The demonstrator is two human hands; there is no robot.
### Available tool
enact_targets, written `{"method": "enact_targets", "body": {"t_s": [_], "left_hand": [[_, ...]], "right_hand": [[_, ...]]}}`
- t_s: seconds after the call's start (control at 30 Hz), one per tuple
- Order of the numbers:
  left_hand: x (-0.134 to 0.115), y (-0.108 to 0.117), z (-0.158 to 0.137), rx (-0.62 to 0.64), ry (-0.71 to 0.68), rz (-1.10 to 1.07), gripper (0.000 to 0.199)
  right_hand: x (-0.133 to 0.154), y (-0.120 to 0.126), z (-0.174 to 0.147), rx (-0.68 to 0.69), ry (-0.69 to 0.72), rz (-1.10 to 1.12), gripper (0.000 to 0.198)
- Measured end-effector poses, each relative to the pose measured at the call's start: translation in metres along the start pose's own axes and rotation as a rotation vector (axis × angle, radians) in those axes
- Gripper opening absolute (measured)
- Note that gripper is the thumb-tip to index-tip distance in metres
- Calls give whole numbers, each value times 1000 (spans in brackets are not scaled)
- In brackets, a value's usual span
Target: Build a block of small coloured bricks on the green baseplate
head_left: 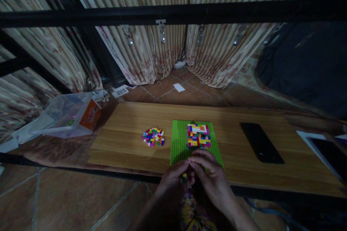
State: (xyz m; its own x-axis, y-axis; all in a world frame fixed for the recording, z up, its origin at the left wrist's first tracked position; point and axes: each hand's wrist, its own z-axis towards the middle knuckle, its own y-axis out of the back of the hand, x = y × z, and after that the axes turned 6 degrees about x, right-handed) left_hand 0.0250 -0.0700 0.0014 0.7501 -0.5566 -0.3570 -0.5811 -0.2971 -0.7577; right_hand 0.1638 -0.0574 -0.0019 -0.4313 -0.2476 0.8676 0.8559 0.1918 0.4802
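My left hand point(177, 175) is closed around a few small toy bricks point(183, 177), of which green and yellow bits show. Its thumb and finger meet the fingertips of my right hand point(208, 169), which is pinched; whatever lies between the tips is too small to make out. Both hands hover at the front edge of a green studded baseplate point(179, 140). On that plate sits a block of multicoloured bricks point(198, 136), built in rows with a white area near the back. Left of the plate lies a loose pile of small mixed-colour bricks point(153, 137).
The wooden tabletop point(130, 115) carries a black flat slab point(261, 142) on the right. Beyond it lies a dark-screened tablet-like device point(328, 157). A clear plastic bin point(67, 115) with an orange label stands at the left. Curtains point(151, 50) hang behind a black rail point(184, 14).
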Motion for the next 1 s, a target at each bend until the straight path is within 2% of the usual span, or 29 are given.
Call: {"method": "enact_targets", "body": {"t_s": [0.27,0.47,0.53,0.73,0.87,1.0], "left_hand": [[3,-5,5,8,-41,86,21],[-2,-4,8,-97,10,119,19],[-4,-4,6,-114,4,137,18],[-6,-2,1,-111,8,152,16],[-6,1,2,-86,12,150,17],[-7,1,3,-78,4,163,17]], "right_hand": [[0,8,2,-30,29,-59,17],[-19,30,28,-290,62,-163,16],[-26,37,39,-336,87,-213,16],[-38,42,53,-321,103,-297,16],[-40,40,54,-337,59,-240,14],[-43,36,58,-374,-48,-7,13]]}}
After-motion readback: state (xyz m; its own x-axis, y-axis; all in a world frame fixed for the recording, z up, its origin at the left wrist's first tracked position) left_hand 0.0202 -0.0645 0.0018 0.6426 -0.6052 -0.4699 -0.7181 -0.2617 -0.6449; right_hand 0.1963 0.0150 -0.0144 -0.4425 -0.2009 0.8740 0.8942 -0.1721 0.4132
